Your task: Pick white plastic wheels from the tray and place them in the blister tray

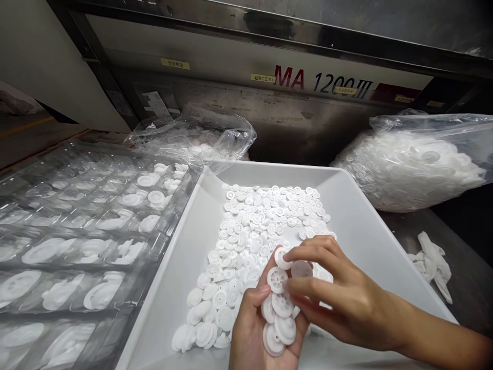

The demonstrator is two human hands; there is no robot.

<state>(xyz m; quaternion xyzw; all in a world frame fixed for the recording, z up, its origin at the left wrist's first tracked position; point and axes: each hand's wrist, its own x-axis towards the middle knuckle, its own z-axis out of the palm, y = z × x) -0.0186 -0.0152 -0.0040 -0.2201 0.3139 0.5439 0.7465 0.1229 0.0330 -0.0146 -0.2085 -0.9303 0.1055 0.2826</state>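
My left hand (248,321) is cupped palm-up over the bin, wrapped round a small heap of round white plastic gears (282,304), some with spoked centres. Its thumb presses against their edge. From the right, my right hand (350,293) reaches across with bent fingers. Its fingertips touch a gear (281,258) at the top of the heap, and a translucent disc (301,269) shows between the fingers. Beneath both hands, many loose gears (250,231) lie spread over the bottom of a light grey bin (370,231).
Left of the bin stand clear plastic blister trays (88,226) with white parts in several pockets. Behind it lies an open clear bag (200,133) of white parts. A fuller bag (416,164) sits at the right, near a white glove (433,262). A machine panel (231,56) spans the back.
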